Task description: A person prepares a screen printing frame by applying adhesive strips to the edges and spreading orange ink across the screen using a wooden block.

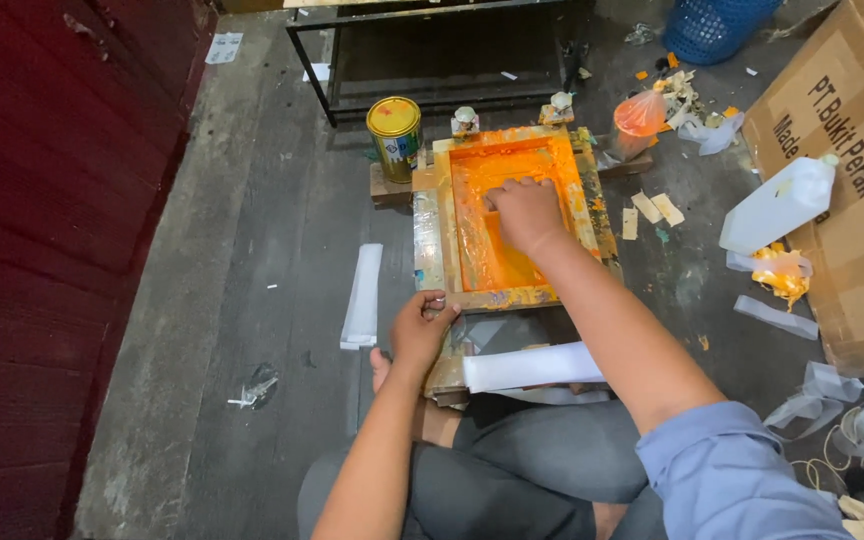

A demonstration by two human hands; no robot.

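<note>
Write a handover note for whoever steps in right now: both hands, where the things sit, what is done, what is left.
Left hand: gripping the near corner of the wooden screen-printing frame, steadying it.
Right hand: pressed down inside the frame on the orange ink; whether it holds a squeegee cannot be told.
Frame lies flat on the floor in front of crossed legs. White paper strip sticks out under its near edge; another white strip lies to the left. Yellow-lidded tin stands beyond.
Done: screen inked. Left: cannot tell how far the pass has gone.

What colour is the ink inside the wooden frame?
Bright orange, seen in the head view: the ink fills the wooden frame.
</note>
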